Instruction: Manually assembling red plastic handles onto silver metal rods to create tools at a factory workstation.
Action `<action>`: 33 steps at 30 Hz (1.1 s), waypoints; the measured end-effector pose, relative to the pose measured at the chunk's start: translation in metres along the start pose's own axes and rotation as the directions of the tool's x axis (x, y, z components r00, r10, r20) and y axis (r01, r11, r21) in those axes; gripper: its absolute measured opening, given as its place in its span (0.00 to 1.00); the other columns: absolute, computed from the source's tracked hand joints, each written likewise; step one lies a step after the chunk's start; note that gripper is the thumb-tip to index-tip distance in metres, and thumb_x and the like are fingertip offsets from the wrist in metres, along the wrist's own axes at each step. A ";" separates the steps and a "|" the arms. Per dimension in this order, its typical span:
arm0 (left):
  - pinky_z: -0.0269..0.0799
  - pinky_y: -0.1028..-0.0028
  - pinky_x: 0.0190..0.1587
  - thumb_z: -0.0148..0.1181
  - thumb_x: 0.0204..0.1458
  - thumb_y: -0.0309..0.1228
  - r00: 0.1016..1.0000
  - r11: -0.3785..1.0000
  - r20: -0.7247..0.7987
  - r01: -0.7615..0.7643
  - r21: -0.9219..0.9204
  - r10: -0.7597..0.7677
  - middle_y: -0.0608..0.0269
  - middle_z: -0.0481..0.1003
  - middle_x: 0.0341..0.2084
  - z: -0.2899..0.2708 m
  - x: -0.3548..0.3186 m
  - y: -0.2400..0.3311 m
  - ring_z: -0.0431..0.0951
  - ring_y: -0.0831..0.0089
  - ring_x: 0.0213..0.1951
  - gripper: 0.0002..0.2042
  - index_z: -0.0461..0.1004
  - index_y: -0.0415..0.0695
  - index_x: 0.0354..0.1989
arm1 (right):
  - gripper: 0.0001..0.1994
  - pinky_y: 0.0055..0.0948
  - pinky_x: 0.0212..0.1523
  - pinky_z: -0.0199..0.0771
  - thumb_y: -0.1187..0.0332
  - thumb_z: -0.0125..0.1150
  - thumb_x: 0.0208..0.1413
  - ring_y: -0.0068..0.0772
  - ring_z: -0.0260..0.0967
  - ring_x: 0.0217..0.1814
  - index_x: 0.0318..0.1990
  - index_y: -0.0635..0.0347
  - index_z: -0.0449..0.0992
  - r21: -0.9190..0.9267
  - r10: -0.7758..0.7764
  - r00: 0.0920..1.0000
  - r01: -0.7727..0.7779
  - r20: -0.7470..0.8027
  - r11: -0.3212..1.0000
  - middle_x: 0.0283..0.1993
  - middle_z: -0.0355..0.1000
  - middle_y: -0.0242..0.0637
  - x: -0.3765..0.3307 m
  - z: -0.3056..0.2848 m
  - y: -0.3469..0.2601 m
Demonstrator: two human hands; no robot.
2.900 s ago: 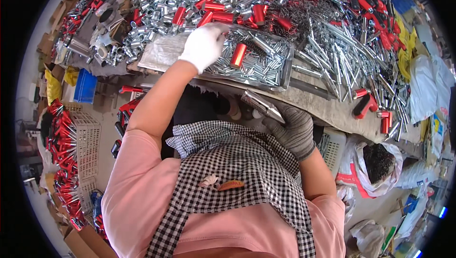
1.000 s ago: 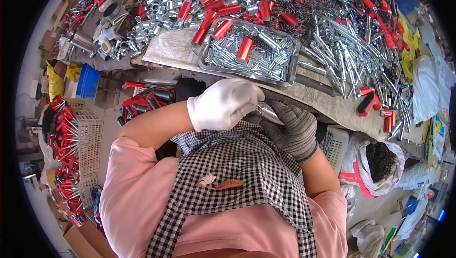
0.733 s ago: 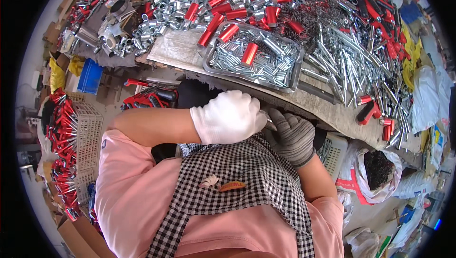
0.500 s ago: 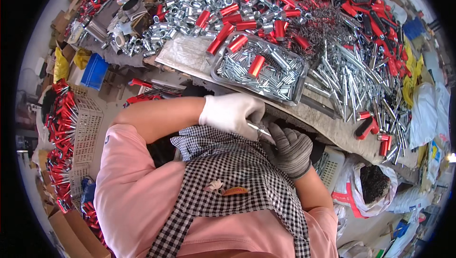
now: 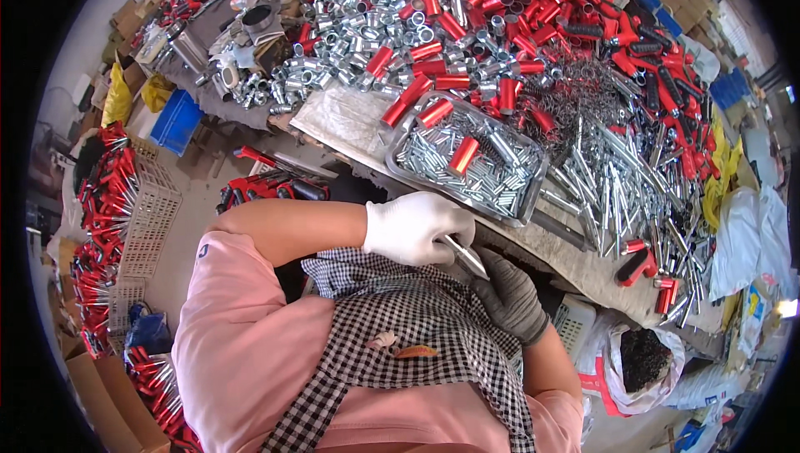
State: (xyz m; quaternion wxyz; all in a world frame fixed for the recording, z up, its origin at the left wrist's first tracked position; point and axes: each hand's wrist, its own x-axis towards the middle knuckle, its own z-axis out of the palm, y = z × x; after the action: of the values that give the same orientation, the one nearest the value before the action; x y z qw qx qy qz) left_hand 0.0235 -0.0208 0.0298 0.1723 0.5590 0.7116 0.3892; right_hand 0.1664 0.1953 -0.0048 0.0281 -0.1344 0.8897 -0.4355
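The smooth, shiny metal piece (image 5: 467, 257) is just off the near edge of the workbench (image 5: 596, 280), both ends hidden by my gloves, so its full shape escapes me. My left hand (image 5: 419, 229), in white fabric, is closed round the upper end; my right hand (image 5: 511, 293), in ribbed grey, grips the lower. Along that near edge, a metal tray (image 5: 457, 194) carries slim pins (image 5: 422, 155) and glossy red tubes (image 5: 464, 155).

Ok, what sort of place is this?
Likely a small parts-assembly workshop: there are heaped shiny red metallic tubes, a shallow rectangular grey tray full of small silver metal pins, and tangled dark wire coils.
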 end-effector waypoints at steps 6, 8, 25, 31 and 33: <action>0.74 0.60 0.38 0.64 0.44 0.27 0.994 0.994 0.007 -0.105 0.039 0.105 0.53 0.76 0.29 -0.008 0.009 -0.019 0.78 0.54 0.35 0.10 0.75 0.40 0.37 | 0.25 0.43 0.46 0.76 0.65 0.61 0.55 0.59 0.75 0.46 0.60 0.66 0.68 -0.041 -0.007 0.998 0.004 -0.070 0.999 0.47 0.75 0.57 0.011 -0.005 -0.009; 0.74 0.62 0.41 0.63 0.46 0.27 0.983 0.996 0.178 0.047 -0.078 -0.032 0.52 0.77 0.33 -0.021 0.014 -0.016 0.79 0.56 0.37 0.12 0.75 0.39 0.39 | 0.26 0.37 0.55 0.73 0.66 0.57 0.59 0.53 0.74 0.55 0.64 0.66 0.64 -0.007 0.101 0.994 -0.101 0.032 0.995 0.53 0.74 0.55 0.012 -0.007 -0.013; 0.74 0.67 0.45 0.62 0.51 0.41 0.709 0.856 -0.614 0.506 0.102 -0.346 0.51 0.79 0.36 -0.094 0.040 -0.076 0.80 0.62 0.37 0.30 0.67 0.36 0.59 | 0.37 0.16 0.35 0.68 0.47 0.62 0.58 0.17 0.68 0.34 0.66 0.68 0.62 0.777 0.242 0.969 -0.109 -0.057 0.620 0.44 0.75 0.35 0.004 0.021 -0.007; 0.74 0.73 0.44 0.56 0.61 0.42 0.797 0.773 -0.453 0.028 -0.634 -0.400 0.54 0.77 0.42 -0.011 0.011 -0.025 0.79 0.68 0.39 0.28 0.61 0.33 0.60 | 0.34 0.17 0.18 0.55 0.45 0.61 0.58 0.16 0.57 0.18 0.62 0.64 0.66 0.870 0.271 0.962 -0.168 0.041 0.463 0.29 0.69 0.29 0.007 0.028 -0.006; 0.75 0.71 0.45 0.60 0.58 0.48 0.840 0.649 -0.347 0.008 -0.761 -0.418 0.52 0.76 0.43 -0.017 -0.004 -0.019 0.79 0.66 0.40 0.33 0.61 0.32 0.60 | 0.34 0.16 0.19 0.53 0.45 0.61 0.58 0.16 0.56 0.18 0.61 0.64 0.67 0.876 0.233 0.967 -0.196 0.099 0.441 0.24 0.67 0.29 0.008 0.028 -0.014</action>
State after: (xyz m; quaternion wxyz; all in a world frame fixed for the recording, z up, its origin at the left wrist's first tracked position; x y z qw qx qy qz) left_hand 0.0008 -0.0318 0.0255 0.2402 0.2316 0.5763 0.7460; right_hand 0.1662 0.1637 -0.0108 0.1319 0.0208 0.5487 -0.8253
